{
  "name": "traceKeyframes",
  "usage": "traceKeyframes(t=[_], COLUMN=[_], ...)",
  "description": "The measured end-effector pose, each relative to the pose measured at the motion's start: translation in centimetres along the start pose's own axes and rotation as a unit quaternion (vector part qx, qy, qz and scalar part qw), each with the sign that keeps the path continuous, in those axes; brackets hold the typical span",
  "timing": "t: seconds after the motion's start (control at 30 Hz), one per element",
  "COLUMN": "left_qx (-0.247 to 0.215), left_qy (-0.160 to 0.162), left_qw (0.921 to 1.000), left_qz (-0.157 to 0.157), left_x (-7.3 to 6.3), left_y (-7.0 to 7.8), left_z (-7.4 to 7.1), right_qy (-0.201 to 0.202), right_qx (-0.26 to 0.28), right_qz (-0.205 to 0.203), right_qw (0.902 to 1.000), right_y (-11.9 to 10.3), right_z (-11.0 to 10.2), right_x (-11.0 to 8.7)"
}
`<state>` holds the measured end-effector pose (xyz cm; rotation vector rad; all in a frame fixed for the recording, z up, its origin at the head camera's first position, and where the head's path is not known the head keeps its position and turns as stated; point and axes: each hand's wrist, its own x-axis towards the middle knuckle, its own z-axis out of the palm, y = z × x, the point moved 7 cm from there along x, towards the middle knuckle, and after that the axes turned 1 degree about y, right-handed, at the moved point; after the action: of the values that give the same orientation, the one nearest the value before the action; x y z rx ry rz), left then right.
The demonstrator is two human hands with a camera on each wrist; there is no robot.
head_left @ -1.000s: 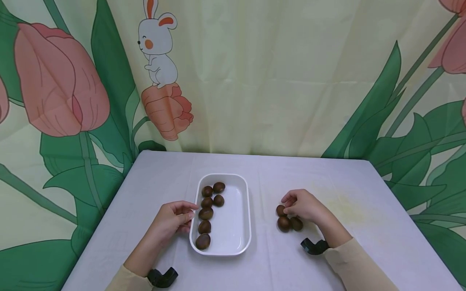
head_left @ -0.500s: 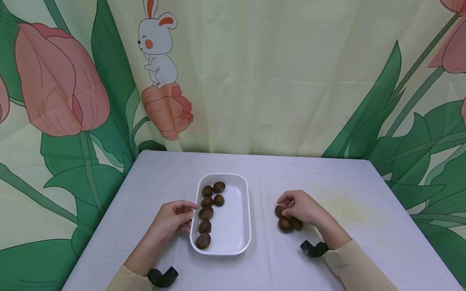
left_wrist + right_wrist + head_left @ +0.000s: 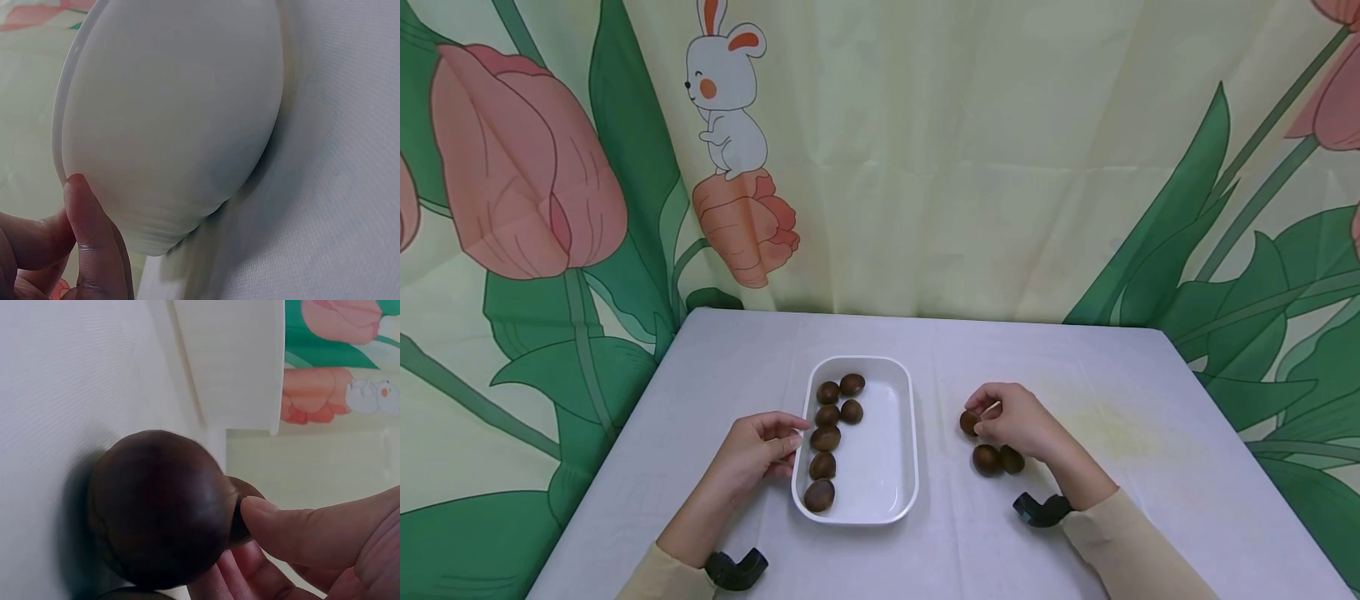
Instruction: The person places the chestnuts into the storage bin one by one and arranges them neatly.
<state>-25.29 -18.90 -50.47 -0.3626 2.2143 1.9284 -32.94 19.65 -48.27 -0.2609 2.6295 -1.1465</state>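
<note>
My left hand point(image 3: 758, 450) is at the left side of a white tray point(image 3: 898, 500), pinching its rim with thumb and fingers; in the left wrist view the thumb point(image 3: 94, 244) lies against the tray's outer wall. Several brown chestnuts point(image 3: 825, 438) form a column along the tray's left side, with two more beside its far end. Right of the tray, my right hand point(image 3: 1018, 422) pinches a chestnut point(image 3: 969, 423) between thumb and fingers. Two other chestnuts point(image 3: 987, 460) lie on the cloth just nearer the viewer. In the right wrist view, a large chestnut point(image 3: 159, 509) partly hides the held one point(image 3: 240, 512).
A white cloth point(image 3: 940, 550) covers the table. Behind it hangs a curtain point(image 3: 925, 167) printed with tulips, leaves and a rabbit on a carrot. Black wrist devices point(image 3: 736, 570) are on both arms. The tray's right half shows bare bottom.
My right hand takes hold of the farthest chestnut of the three and shifts it slightly left and away from the other two. The left hand and the tray stay in place.
</note>
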Motion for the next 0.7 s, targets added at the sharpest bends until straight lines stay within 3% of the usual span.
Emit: traceKeyframes(t=[0.23, 0.7], left_qx=[0.001, 0.001], left_qy=[0.002, 0.002], left_qw=[1.0000, 1.0000], left_qz=[-0.001, -0.004], left_x=[0.0, -0.1], left_y=[0.0, 0.0], left_z=[0.0, 0.0], right_qy=[0.004, -0.031], right_qx=[0.011, 0.077], right_qz=[0.005, -0.051], right_qw=[0.9999, 0.9952], right_y=[-1.2, -5.1], right_z=[0.1, 1.7], right_x=[0.0, 0.2])
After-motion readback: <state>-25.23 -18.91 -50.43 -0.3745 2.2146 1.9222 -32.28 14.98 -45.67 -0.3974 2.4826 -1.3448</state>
